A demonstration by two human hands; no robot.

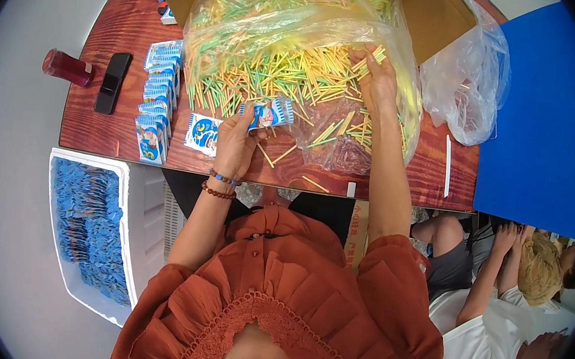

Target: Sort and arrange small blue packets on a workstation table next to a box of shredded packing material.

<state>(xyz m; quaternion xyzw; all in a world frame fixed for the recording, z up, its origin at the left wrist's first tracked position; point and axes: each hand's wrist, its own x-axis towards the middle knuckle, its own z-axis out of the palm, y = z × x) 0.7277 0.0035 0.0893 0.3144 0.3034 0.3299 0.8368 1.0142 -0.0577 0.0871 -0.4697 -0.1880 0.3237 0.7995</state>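
Observation:
A large clear plastic bag (297, 23) lies on the red wood-grain table (436, 163), spilling a heap of thin yellow, green and orange sticks (271, 72). At the heap's right side my right hand (377, 77) has its fingers closed round a few of the sticks. My left hand (237, 143) pinches a small blue and white packet (271, 114) in front of the heap. Just left of that hand, another blue and white packet (202, 133) lies flat on the table. A few loose sticks (276, 156) are scattered near the front edge.
Overlapping blue and white packets (157, 103) form a row at the left. Beyond them are a black phone (112, 83) and a red jar (68, 67). A white foam box (129, 233) of blue packets stands lower left. An empty clear bag (466, 79) lies right; people sit lower right.

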